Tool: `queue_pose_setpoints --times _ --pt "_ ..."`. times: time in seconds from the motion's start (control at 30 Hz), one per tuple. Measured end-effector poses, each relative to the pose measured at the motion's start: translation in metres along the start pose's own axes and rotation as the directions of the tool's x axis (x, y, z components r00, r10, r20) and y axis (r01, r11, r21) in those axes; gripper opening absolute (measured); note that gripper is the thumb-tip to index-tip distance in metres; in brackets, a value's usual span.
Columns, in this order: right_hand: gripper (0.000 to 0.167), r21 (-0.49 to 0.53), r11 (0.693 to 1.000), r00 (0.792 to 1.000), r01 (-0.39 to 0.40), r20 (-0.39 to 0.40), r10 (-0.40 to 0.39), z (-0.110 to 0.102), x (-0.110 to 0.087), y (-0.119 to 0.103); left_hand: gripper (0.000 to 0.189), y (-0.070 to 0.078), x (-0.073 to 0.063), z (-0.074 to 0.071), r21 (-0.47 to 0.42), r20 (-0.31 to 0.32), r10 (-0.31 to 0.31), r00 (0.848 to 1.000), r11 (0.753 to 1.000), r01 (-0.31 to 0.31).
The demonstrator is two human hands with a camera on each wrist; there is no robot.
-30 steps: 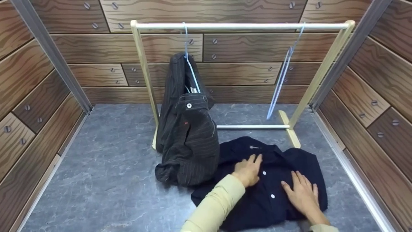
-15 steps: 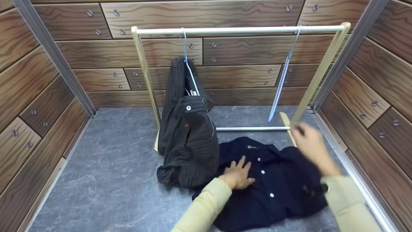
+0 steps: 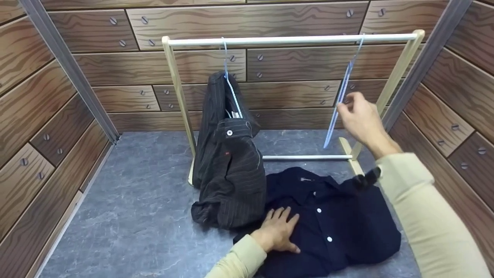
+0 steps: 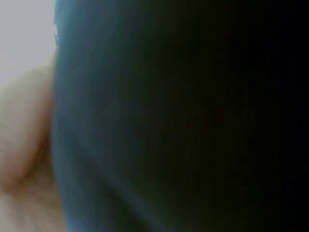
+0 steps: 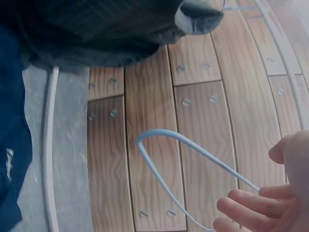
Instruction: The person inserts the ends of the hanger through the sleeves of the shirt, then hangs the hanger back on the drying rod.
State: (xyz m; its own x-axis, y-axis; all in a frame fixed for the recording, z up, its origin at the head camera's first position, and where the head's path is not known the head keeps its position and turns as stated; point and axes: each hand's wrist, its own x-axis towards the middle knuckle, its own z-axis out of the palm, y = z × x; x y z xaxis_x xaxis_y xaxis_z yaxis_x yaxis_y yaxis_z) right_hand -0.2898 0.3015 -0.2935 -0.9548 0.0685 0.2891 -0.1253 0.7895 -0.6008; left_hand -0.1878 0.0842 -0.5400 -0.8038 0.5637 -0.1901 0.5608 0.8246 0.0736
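Observation:
A navy buttoned shirt (image 3: 347, 227) lies spread on the grey floor, white buttons up. My left hand (image 3: 276, 231) rests on its left side with the fingers spread; the left wrist view is mostly dark blurred cloth. My right hand (image 3: 362, 117) is raised at the light-blue wire hanger (image 3: 336, 112) that hangs bare on the right of the rack. In the right wrist view, the thumb stands apart from loosely bent fingers (image 5: 251, 208), which overlap one end of the hanger's loop (image 5: 161, 131).
A wooden clothes rack (image 3: 289, 41) with a white top bar stands at the back. On its left hangs a dark pinstriped garment (image 3: 239, 181) on another blue hanger, its lower part reaching the floor beside the shirt. Wood-patterned walls (image 3: 301, 19) enclose three sides.
My right hand has lifted off the shirt and moved up to the bare hanger. My left hand has slid down and left over the shirt, staying on the cloth.

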Motion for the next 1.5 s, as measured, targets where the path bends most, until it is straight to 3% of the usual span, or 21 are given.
queue_pose_setpoints --times 0.27,0.37,0.57,0.7,0.77,0.9,1.13,1.33,1.5 --pt "0.064 -0.177 0.98 0.996 -0.089 -0.032 0.084 -0.008 0.02 -0.012 0.099 0.003 0.003 0.002 0.044 0.007 -0.025 1.0 0.999 0.024" --pt "0.065 -0.186 0.976 0.994 -0.112 -0.015 0.111 -0.004 0.023 -0.012 0.098 0.002 0.003 0.004 0.04 0.007 -0.031 0.999 0.999 0.031" --pt "0.056 -0.073 0.993 0.996 -0.091 -0.019 0.09 0.005 0.021 -0.005 0.095 0.001 0.003 0.012 0.024 -0.009 -0.009 1.0 1.0 0.009" --pt "0.052 0.045 0.995 0.992 -0.085 -0.091 0.089 -0.001 0.019 0.002 0.077 -0.002 0.002 0.016 -0.008 -0.098 0.049 0.994 0.999 -0.05" --pt "0.05 0.068 0.994 0.987 -0.081 -0.132 0.09 -0.007 0.017 0.004 0.058 -0.004 0.002 0.018 -0.021 -0.187 0.074 0.98 0.997 -0.079" --pt "0.047 0.02 0.998 0.979 -0.056 -0.194 0.059 -0.02 0.012 0.007 0.027 -0.007 0.003 0.022 -0.03 -0.357 0.09 0.93 0.994 -0.107" --pt "0.047 0.033 0.999 0.976 -0.036 -0.214 0.042 -0.039 -0.003 0.013 0.016 -0.009 0.003 0.031 -0.042 -0.488 0.097 0.868 0.99 -0.134" --pt "0.045 0.044 0.999 0.962 -0.002 -0.271 0.014 -0.046 -0.014 0.023 0.016 -0.01 0.003 0.036 -0.049 -0.528 0.101 0.843 0.988 -0.15" --pt "0.039 0.034 0.999 0.947 -0.001 -0.321 0.012 -0.057 -0.027 0.035 0.016 -0.01 0.002 0.034 -0.036 -0.536 0.117 0.836 0.986 -0.161"
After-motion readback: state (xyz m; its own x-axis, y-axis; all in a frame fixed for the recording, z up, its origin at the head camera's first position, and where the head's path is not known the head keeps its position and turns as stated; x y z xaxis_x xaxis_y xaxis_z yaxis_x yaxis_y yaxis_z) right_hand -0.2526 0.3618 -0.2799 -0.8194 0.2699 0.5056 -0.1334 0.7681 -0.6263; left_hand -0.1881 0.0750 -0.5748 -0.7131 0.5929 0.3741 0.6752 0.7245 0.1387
